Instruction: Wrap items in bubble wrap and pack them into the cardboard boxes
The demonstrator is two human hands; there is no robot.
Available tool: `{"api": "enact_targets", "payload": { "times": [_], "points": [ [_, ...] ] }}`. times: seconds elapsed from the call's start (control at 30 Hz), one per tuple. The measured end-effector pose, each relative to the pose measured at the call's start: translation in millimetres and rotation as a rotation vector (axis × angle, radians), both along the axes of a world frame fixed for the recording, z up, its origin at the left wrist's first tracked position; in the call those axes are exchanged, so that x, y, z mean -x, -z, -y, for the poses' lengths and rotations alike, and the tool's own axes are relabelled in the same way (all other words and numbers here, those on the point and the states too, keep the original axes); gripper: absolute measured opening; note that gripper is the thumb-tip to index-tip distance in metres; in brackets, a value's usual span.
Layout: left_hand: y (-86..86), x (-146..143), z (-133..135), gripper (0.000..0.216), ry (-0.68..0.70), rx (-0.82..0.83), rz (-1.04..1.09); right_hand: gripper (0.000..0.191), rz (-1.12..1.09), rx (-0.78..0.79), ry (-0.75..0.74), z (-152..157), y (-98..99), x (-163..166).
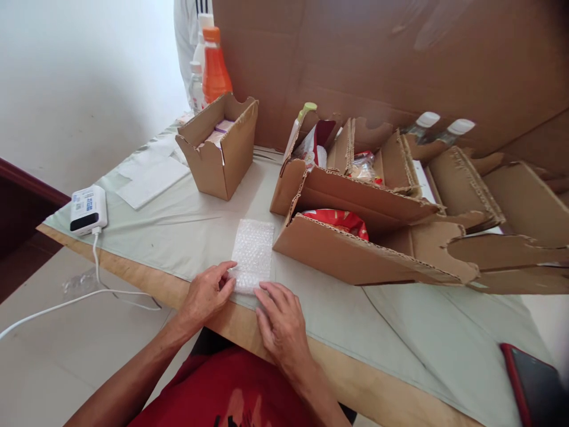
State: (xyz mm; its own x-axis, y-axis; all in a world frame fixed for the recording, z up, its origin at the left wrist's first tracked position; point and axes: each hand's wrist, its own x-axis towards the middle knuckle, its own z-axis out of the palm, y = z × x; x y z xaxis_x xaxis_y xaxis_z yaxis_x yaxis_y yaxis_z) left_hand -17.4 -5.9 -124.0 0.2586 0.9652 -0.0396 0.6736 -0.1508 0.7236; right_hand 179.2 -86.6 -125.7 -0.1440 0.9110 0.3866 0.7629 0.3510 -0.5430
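Note:
A clear sheet of bubble wrap (253, 249) lies flat on the cloth near the table's front edge, its near end looking folded over. At its lower left edge is my left hand (208, 292), with the thumb and index finger apart and touching the wrap. My right hand (282, 317) rests at the lower right corner, fingers loosely bent and the fingertips on or right beside the edge. Neither hand is closed round the wrap. Just to the right stands a long cardboard bin (368, 255) with a red packet (340, 220) inside.
A smaller cardboard box (226, 154) stands behind, left of several divided bins. Bottles, one orange (216, 71), are at the back left. A white power bank (89, 209) with a cable sits at the left edge. A phone (533, 385) lies front right. Cardboard (355, 59) walls the back.

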Motion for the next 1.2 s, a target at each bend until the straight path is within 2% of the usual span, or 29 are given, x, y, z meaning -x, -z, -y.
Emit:
{"api": "enact_targets", "payload": {
  "times": [0.13,0.23,0.33,0.43,0.53,0.67,0.73,0.83,0.97,1.2],
  "points": [
    [-1.2,-0.9,3.3,0.034,0.028,-0.102,-0.045,0.032,0.189,0.003,0.015,-18.1,11.3,2.1],
    [-2.5,4.2,11.9,0.031,0.076,-0.299,-0.017,0.030,0.182,-0.008,0.011,-23.4,12.4,-1.0],
    [-3.6,11.1,19.9,0.029,0.206,-0.406,-0.012,0.031,0.123,0.017,-0.009,-23.3,5.7,-3.6],
    [-4.1,15.9,23.4,0.027,0.272,-0.381,0.017,0.028,0.031,0.075,-0.041,-21.8,-3.0,-3.8],
    [-4.9,18.0,22.3,0.024,0.226,-0.307,0.051,0.027,-0.020,0.098,-0.031,-19.9,-9.2,-3.4],
    [-3.4,16.3,16.2,0.026,0.135,-0.252,0.027,0.027,0.022,-0.072,0.073,-15.4,-12.0,-3.9],
    [0.0,14.0,13.0,0.026,0.119,-0.275,0.003,0.026,0.075,-0.115,0.053,-14.3,-9.9,-3.5],
    [6.2,10.8,10.5,0.025,0.126,-0.329,-0.056,0.028,0.177,-0.073,-0.017,-17.3,-1.7,-1.3],
    [7.7,13.7,13.5,0.029,0.085,-0.376,-0.055,0.031,0.214,-0.033,-0.026,-23.6,7.9,0.5],
    [-3.0,24.0,25.2,0.035,0.326,-0.409,0.005,0.025,0.000,0.068,-0.059,-15.1,-5.3,-2.6]
  ]
}}
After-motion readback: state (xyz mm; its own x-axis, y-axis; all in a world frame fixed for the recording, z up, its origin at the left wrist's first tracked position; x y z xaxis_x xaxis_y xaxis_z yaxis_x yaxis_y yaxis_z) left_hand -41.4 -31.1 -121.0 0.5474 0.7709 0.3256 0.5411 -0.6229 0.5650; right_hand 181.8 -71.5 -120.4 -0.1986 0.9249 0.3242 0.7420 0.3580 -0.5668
